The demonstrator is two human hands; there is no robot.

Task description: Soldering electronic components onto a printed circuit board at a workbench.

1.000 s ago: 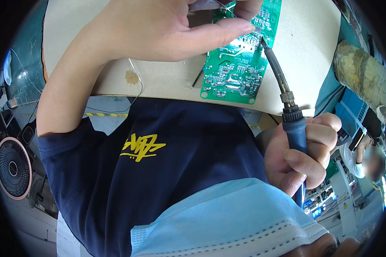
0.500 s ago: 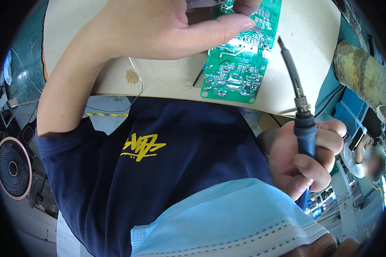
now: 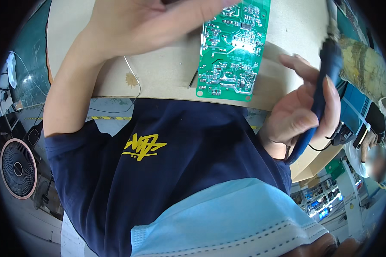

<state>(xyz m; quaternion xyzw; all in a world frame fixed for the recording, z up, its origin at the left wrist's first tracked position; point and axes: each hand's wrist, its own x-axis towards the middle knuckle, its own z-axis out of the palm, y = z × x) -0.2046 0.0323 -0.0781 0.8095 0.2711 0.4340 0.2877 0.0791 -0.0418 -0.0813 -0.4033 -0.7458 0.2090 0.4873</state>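
Observation:
My right hand (image 3: 302, 103) holds a soldering iron (image 3: 321, 90) with a dark blue handle, loosely between thumb and fingers, to the right of the board. The iron's tip end points up toward the far side and is blurred. A green circuit board (image 3: 233, 64), solder side up with many small parts, lies on the worktop near its front edge. My left hand (image 3: 150, 25) reaches across from the left, its thumb over the board's far left part. Motion smears it, and its fingertips run past the upper edge, so what they hold is hidden.
A beige sheet (image 3: 167, 81) covers the worktop. A thin dark rod (image 3: 193, 79) and a white wire (image 3: 133, 70) lie left of the board. At right are a tape-wrapped roll (image 3: 366, 70) and a blue box (image 3: 351, 107). A fan (image 3: 18, 168) stands left; another person (image 3: 364, 158) is far right.
My right hand has moved up and away with the soldering iron, its grip loosened. My left hand has shifted left across the board, uncovering more of it. The board appears slightly further left.

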